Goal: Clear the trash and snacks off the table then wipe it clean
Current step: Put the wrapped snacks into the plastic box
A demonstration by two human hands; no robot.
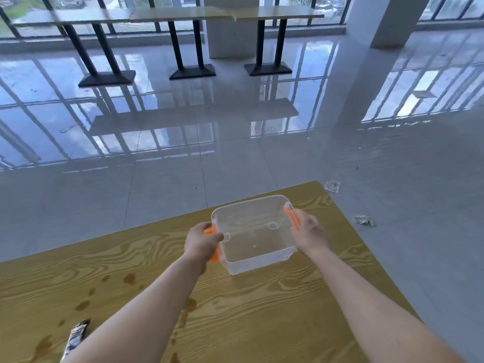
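Observation:
A clear plastic box [255, 247] with orange side latches is at the far end of the wooden table [275, 310], and nothing lies inside it. My left hand [201, 241] grips its left latch side. My right hand [310, 233] presses on its right latch side. Whether the box rests on the table or is held just above it, I cannot tell. A snack wrapper [76, 337] lies on the table at the near left, partly behind my left forearm. Brown liquid stains [129, 279] spot the tabletop on the left and in the middle.
Two crumpled wrappers [332, 186] [364, 220] lie on the glossy tiled floor right of the table. Long tables on black pedestal legs [183, 43] stand by the far windows. A white pillar [387, 19] rises at the back right.

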